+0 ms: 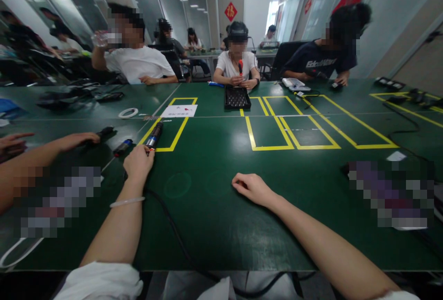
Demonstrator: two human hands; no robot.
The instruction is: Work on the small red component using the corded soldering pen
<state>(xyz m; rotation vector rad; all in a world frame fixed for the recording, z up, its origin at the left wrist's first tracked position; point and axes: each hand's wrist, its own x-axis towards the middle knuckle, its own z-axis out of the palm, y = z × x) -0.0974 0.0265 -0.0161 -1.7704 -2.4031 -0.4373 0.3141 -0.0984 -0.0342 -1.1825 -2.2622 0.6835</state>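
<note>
Since the green table [214,226] is the biggest thing here, start there: yellow tape outlines [164,150] mark its far half, and a black cord [175,231] runs from left of centre over the near edge. Can't tell if it connects to anything up there. Left hand [139,164] is wrapped around the near end of a black tool [154,137], which is on the left, far end over the leftmost outline and near the white card [180,111]. Right hand [254,188] is loosely curled on the table, well apart; I see nothing in it, but can't tell if thumb and fingertips meet. To handle the tool well, I'd go firm but relaxed, leave plenty of slack in the cord, and watch the second tool [122,147] just to its left. White tape roll [128,113] is far-left, no bother imo.
</note>
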